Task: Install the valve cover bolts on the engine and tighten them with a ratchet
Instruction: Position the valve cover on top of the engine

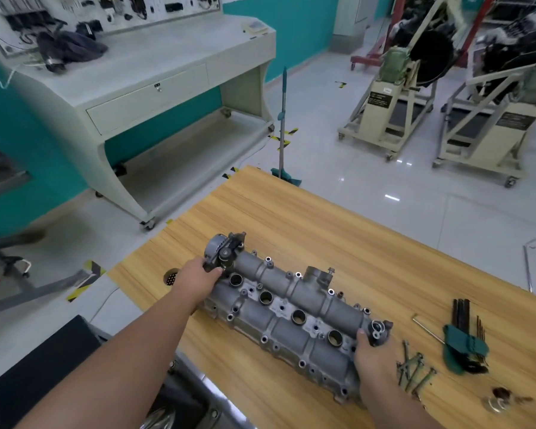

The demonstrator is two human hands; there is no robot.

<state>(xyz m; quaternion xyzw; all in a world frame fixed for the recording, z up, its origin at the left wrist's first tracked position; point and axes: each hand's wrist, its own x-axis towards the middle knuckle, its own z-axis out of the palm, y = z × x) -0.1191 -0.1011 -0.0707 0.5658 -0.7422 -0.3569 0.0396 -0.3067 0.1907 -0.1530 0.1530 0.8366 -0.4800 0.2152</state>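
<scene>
Grained wooden table (291, 212), ribbed cast-metal valve cover (291, 311), hands gripping both ends

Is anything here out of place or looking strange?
Mostly tidy. The valve cover lies slanted across the table, held at both ends by the left hand and right hand. The bolts lie in a loose pile beside it, none fitted yet. No damage or spill shows.

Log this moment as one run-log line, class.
stage: positioning | left hand: grips valve cover far end | right hand: grips near end | bolts: loose on table | ratchet: not seen
</scene>
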